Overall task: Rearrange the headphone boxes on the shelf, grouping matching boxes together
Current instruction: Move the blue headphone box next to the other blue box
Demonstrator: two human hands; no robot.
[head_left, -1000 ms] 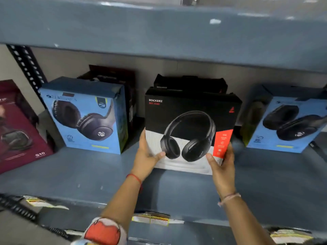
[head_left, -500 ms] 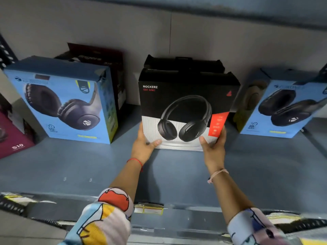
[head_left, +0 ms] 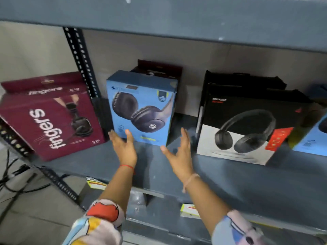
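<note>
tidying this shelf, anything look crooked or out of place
The maroon box at the left end leans tilted, its big lettering running sideways. The blue box has a scuffed top right corner and sits apart from a second blue box beyond the black box.

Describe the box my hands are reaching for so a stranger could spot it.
On the grey shelf, just right of the perforated upright post, stands a light blue box. Maroon box left, black-and-white box right; only it is blue with dark headphones.
</note>
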